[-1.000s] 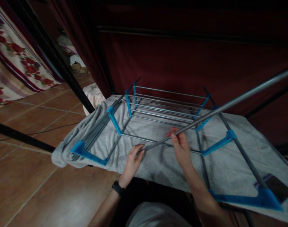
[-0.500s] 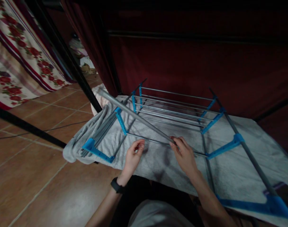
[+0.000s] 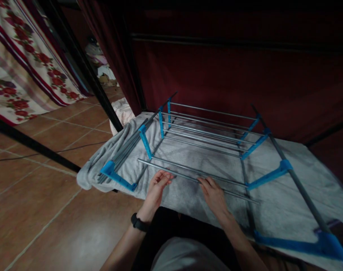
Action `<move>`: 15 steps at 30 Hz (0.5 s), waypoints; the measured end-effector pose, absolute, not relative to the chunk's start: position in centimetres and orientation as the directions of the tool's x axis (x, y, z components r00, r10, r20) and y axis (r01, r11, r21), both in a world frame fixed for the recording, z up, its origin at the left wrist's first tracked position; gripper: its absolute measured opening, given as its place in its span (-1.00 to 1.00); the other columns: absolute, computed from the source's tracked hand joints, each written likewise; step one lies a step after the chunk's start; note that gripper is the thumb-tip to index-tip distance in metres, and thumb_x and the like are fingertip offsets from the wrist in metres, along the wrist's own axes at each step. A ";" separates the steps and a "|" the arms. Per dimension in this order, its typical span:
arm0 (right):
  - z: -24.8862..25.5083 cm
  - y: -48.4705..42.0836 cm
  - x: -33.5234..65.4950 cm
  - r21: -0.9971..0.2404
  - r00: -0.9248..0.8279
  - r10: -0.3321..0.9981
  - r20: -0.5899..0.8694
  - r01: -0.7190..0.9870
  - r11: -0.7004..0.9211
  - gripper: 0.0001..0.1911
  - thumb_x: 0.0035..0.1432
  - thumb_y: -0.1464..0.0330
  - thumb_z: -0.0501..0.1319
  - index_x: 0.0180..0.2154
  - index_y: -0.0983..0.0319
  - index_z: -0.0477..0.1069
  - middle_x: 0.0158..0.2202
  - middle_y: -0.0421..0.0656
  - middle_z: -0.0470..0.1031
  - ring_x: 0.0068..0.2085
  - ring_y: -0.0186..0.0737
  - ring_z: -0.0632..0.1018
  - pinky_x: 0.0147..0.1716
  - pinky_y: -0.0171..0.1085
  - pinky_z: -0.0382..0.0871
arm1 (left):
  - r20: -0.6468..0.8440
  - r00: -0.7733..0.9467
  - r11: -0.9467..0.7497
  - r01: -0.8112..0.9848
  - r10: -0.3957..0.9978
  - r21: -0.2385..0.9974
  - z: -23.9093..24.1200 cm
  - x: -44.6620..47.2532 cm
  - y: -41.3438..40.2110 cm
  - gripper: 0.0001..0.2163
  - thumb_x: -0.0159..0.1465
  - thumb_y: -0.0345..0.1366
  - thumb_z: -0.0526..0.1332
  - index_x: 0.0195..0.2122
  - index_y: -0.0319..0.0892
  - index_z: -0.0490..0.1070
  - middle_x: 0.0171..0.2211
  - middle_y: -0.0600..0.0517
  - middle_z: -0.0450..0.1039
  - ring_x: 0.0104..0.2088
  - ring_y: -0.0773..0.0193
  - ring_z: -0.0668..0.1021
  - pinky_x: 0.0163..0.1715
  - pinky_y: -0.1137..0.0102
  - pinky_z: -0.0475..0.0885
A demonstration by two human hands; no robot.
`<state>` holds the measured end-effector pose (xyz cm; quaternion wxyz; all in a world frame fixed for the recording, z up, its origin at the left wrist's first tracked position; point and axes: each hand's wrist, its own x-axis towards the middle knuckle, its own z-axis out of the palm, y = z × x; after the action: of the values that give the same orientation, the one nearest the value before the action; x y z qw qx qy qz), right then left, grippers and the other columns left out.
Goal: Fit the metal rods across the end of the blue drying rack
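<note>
A thin grey metal rod (image 3: 185, 176) lies slantwise across my front, over a partly assembled rack with blue plastic brackets (image 3: 269, 178) and metal crossbars (image 3: 199, 169). My right hand (image 3: 213, 192) pinches this rod right of its middle. The fingers of my left hand (image 3: 157, 185) are closed at the rod farther left; exactly how they grip it is partly hidden. A black watch (image 3: 139, 222) is on my left wrist. The rod's ends reach past both hands and look unattached to the brackets.
The rack lies on a grey blanket (image 3: 185, 203) over a bed. More grey rods (image 3: 125, 150) are bundled at the left by a blue bracket (image 3: 115, 177). Black bed posts (image 3: 100, 90) stand at left, and a dark red curtain (image 3: 216, 75) hangs behind.
The rod has swung from a raised slant, its far end up left, to nearly parallel with the crossbars. My left hand's fingers have closed in at the rod; my right has shifted slightly left.
</note>
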<state>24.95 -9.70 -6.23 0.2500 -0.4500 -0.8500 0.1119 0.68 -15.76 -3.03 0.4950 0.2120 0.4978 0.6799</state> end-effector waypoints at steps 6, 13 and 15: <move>-8.3 -10.0 24.8 -0.341 -0.514 0.803 0.302 0.728 0.595 -0.60 0.37 0.44 0.01 0.10 0.11 0.49 -0.11 -0.06 0.56 -0.11 -0.06 0.58 -0.06 -0.09 0.49 | -0.361 -0.431 0.042 -0.593 0.827 0.804 -4.6 -0.1 -15.7 -0.67 0.01 -0.16 0.57 -0.31 -0.23 0.57 -0.37 0.05 0.55 -0.34 0.34 0.61 -0.28 0.45 0.49; -11.0 -9.5 25.3 -0.296 -0.499 0.807 0.314 0.757 0.583 -0.58 0.32 0.50 0.01 0.06 0.12 0.50 -0.16 -0.07 0.56 -0.17 -0.08 0.57 -0.09 -0.12 0.46 | -0.472 -0.435 0.095 -0.650 0.767 0.754 -6.6 -1.4 -15.2 -0.87 0.16 -0.40 0.48 -0.37 -0.25 0.54 -0.44 0.03 0.55 -0.43 0.38 0.61 -0.39 0.52 0.51; -11.4 -9.2 25.9 -0.279 -0.460 0.825 0.327 0.788 0.549 -0.59 0.30 0.49 0.02 0.05 0.14 0.50 -0.16 -0.06 0.56 -0.16 -0.06 0.57 -0.08 -0.10 0.44 | -0.500 -0.433 0.101 -0.672 0.750 0.733 -6.8 -1.8 -15.0 -0.93 0.21 -0.49 0.40 -0.33 -0.25 0.54 -0.44 0.02 0.56 -0.44 0.37 0.62 -0.43 0.53 0.51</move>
<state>25.88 -9.19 -11.41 0.2160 -0.4727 -0.8532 0.0436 -1.78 -15.02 -6.79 0.5312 0.0376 0.5178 0.6695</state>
